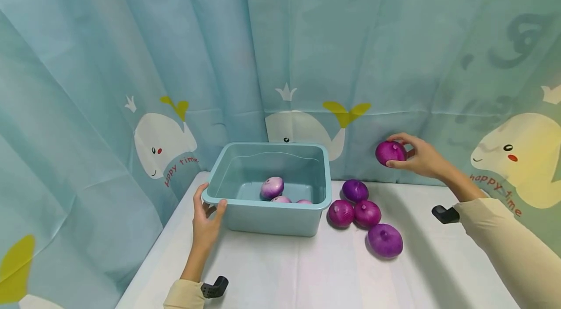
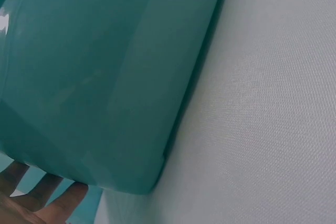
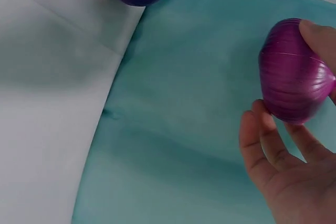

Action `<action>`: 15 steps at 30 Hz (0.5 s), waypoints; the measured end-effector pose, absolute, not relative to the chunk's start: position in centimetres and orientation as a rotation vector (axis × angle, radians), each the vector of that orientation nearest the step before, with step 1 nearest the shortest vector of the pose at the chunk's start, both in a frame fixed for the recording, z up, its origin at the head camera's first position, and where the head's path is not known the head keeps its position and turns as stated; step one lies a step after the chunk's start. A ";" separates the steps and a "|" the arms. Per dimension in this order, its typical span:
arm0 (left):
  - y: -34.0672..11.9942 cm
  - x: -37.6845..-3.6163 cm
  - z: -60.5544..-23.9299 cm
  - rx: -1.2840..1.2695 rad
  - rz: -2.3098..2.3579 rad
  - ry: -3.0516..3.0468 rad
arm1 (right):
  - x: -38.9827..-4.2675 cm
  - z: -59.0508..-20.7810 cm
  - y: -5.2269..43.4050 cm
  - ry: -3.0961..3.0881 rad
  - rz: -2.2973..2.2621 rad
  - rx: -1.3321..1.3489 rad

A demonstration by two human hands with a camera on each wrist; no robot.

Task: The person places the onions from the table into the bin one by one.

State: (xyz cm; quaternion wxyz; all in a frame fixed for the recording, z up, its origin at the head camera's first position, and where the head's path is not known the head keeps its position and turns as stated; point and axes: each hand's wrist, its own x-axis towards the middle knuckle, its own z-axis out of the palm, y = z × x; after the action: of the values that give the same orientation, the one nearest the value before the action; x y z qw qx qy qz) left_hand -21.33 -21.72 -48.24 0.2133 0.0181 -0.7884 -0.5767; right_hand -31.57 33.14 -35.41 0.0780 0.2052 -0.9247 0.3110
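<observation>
Holding a red onion point(image 1: 390, 152) aloft near the tabletop's back edge, the right hand point(image 1: 420, 155) is pinching its smooth, firm, likely slippery sides; the left hand point(image 1: 206, 221) is gripping the tub's point(image 1: 267, 219) front-left corner.

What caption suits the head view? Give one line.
Right hand lifts a purple onion; left hand grips the light-blue plastic tub's rim.

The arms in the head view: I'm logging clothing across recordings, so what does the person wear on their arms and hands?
Both hands are bare, with no gloves or rings visible. The left hand and right hand come out of long cream-coloured sleeves that end near the wrists. A small black mount juts from each wrist: the left mount and the right mount.
</observation>
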 end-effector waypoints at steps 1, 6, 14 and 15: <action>-21.7 -21.3 -48.3 0.049 -1.600 -2.191 | -31.5 -35.3 33.1 -2.772 0.931 0.598; -21.7 -21.3 -48.3 0.040 -1.604 -2.190 | -31.4 -34.8 33.1 -2.776 0.921 0.564; -21.7 -21.3 -48.2 0.029 -1.604 -2.181 | -31.4 -33.7 32.1 -2.796 0.864 0.567; -21.7 -21.3 -48.2 0.029 -1.604 -2.181 | -31.5 -33.6 31.8 -2.806 0.855 0.575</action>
State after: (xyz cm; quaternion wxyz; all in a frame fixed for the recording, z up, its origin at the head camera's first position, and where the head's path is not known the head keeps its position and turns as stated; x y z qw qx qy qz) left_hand -21.33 -21.71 -48.23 0.2153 0.0106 -0.7868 -0.5784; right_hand -31.49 31.82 -33.57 0.0759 0.1918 -0.9360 0.2852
